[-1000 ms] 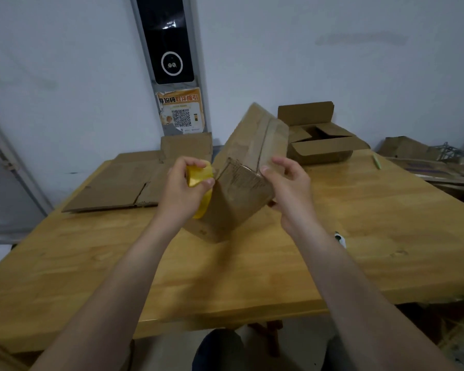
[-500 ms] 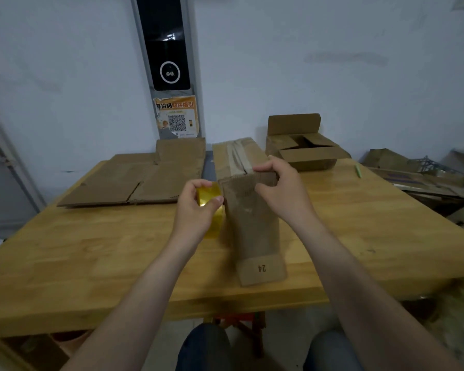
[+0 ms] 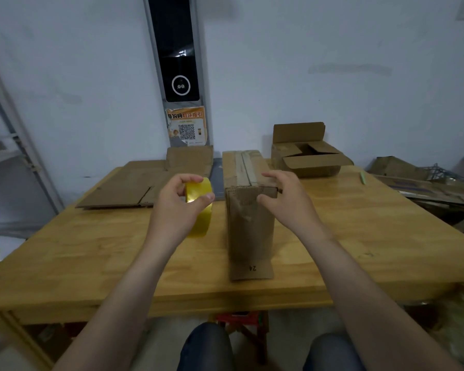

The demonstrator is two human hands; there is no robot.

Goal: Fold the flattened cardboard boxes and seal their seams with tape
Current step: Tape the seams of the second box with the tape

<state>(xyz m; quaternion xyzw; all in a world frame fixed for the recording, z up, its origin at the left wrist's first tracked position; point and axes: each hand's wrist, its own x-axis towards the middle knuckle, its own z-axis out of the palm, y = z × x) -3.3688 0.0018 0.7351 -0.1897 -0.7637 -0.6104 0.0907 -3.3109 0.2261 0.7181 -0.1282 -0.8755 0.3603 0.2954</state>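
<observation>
A long folded cardboard box (image 3: 249, 223) lies on the wooden table (image 3: 91, 253), its near end flap marked "24" toward me and a strip of tape along its top seam. My left hand (image 3: 177, 210) grips a yellow tape roll (image 3: 200, 207) just left of the box. My right hand (image 3: 284, 202) hovers at the box's near top right corner with fingers loosely curled, thumb close to the end face; whether it touches the box is unclear.
Flattened cardboard boxes (image 3: 134, 186) lie at the back left of the table. An open-topped folded box (image 3: 308, 159) stands at the back right. A green pen (image 3: 362, 176) lies near the right edge. More cardboard scraps (image 3: 423, 180) are piled off to the right.
The box went from tilted up in both hands to lying flat on the table. My right hand has let go of its near top edge and drawn back slightly; the left still holds the tape.
</observation>
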